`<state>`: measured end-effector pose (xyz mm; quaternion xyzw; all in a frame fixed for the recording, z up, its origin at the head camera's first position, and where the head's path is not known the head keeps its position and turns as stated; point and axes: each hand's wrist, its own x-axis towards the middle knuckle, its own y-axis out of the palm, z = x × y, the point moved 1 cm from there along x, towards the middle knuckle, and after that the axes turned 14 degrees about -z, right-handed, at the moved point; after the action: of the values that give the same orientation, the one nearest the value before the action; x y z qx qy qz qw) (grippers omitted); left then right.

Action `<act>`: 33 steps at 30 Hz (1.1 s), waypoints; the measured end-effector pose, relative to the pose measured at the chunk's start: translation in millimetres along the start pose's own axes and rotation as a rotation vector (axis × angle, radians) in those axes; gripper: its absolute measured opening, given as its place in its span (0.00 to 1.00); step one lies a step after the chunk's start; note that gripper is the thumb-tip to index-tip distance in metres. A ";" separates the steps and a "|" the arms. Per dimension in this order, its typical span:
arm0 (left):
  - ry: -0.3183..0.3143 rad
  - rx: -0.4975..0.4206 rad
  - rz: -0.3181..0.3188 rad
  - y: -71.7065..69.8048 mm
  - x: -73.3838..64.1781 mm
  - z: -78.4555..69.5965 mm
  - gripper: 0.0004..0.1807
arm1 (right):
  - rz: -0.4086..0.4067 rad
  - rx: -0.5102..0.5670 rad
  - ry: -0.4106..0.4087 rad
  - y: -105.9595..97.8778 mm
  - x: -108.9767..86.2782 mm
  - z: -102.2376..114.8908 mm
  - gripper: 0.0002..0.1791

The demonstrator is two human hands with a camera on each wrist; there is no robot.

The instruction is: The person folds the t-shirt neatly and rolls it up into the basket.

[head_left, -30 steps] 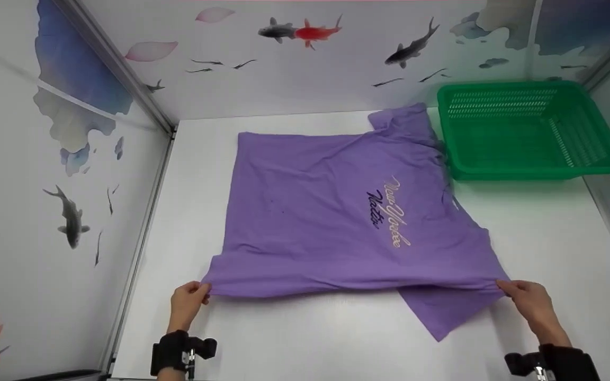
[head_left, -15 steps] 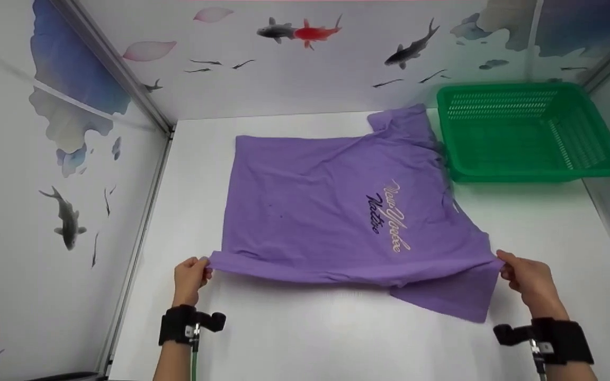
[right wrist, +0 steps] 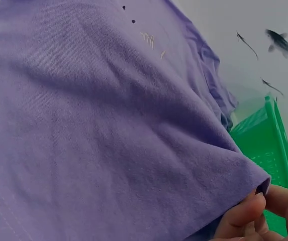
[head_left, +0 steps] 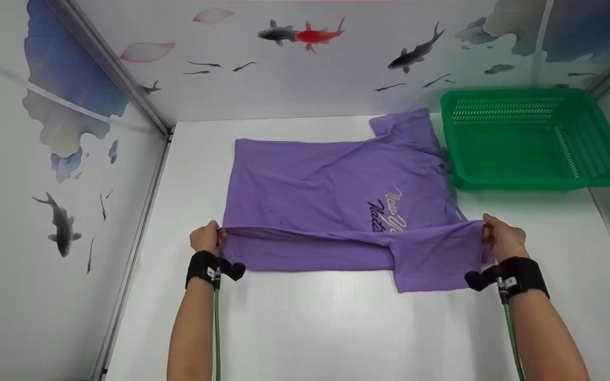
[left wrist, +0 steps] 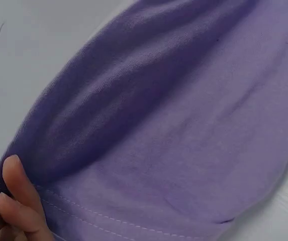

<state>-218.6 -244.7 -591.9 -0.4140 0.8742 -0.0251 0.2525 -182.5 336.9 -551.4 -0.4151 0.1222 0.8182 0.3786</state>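
Note:
A purple T-shirt (head_left: 299, 185) with script lettering lies on the white table, its hem to the left and collar to the right. My left hand (head_left: 207, 238) pinches the raised near edge at the hem end; the stitched hem shows beside the fingers in the left wrist view. My right hand (head_left: 503, 238) pinches the same edge near the shoulder. Between both hands the cloth is stretched in a lifted line over the shirt's middle, covering part of the lettering. A sleeve (head_left: 434, 264) hangs down from it toward the front. The right wrist view shows fingers (right wrist: 242, 216) gripping a fabric corner.
A green plastic basket (head_left: 538, 182) stands at the back right, close to the shirt's collar end. White panels with painted fish border the table at the back and both sides. Bare white table (head_left: 337, 328) lies in front of the shirt.
Both hands have lifted the shirt's near edge and carried it away from the front, moving slightly inward. The fold now covers part of the lettering, and the near sleeve has swung along.

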 end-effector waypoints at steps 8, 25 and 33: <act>-0.006 0.001 0.122 7.0 4.6 2.5 0.10 | 0.036 0.168 0.137 12.2 17.5 -4.0 0.10; 0.762 0.468 0.242 18.7 -25.6 33.2 0.12 | 0.113 -0.876 -0.916 -15.1 7.3 -51.6 0.25; 1.132 0.464 0.416 90.4 -132.7 68.2 0.09 | 0.056 -0.980 -1.197 -42.9 -0.9 -85.9 0.15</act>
<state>-181.1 -76.4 -618.4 -0.0935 0.9060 -0.3784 -0.1652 -100.8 321.5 -599.6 -0.0192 -0.4689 0.8731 0.1323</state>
